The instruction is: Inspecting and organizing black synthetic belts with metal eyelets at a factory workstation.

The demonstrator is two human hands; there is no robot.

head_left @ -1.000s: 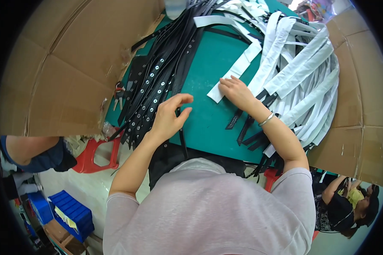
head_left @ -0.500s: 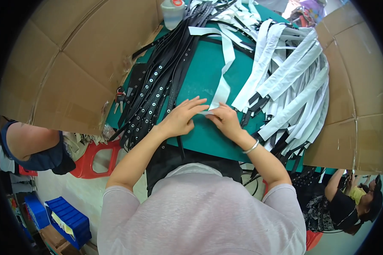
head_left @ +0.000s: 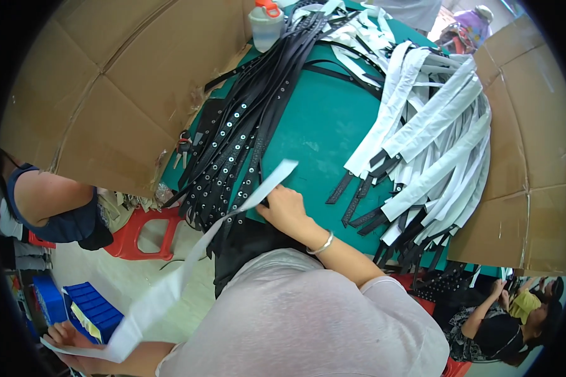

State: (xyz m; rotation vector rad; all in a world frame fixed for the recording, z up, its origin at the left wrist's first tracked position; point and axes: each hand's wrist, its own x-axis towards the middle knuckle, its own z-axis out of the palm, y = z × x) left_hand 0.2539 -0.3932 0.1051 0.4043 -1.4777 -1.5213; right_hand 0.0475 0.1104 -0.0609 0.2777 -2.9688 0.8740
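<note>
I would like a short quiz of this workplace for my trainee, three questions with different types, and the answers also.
1. True or false: the left hand holds the long white strip.
2. The lid of the translucent bottle is: A) blue B) red-orange C) black.
3. Fill in: in the picture, the pile of white straps lies to the ___ of the black straps.

Key: 1. True. 2. B. 3. Right.

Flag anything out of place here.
The small metal keys beside the black eyelet straps at the left edge of the green tabletop look odd: they seem personal belongings, unlike the straps. I see no spill.
</note>
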